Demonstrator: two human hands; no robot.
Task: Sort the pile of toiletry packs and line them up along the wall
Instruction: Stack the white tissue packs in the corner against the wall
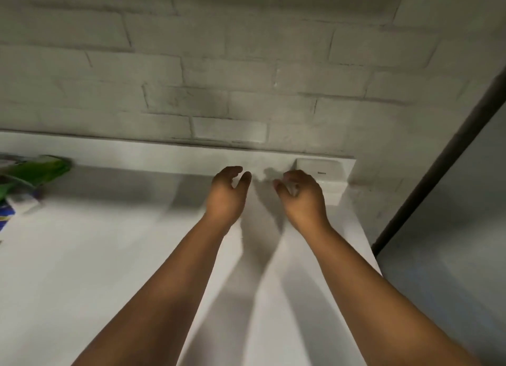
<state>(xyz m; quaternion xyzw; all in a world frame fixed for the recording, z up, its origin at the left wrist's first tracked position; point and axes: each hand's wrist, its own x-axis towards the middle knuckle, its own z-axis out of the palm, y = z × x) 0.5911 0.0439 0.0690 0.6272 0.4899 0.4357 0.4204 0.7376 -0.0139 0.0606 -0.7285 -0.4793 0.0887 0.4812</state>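
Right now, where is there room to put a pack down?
Bare white tabletop runs from the green pack to the left hand. It's crowded at the left edge, and a white box fills the right corner.

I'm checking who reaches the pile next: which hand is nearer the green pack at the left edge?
Left. The left hand is at mid-table, a long way right of the green pack; the right hand is farther right still, beside the white box.

Far left edge, the pile of toiletry packs (24,185): a green pack (35,170) lies on top, tilted, blurred, and under it a white-and-blue pack (16,205) pokes out. At the right, a white pack (323,174) stands against the brick wall (246,73).
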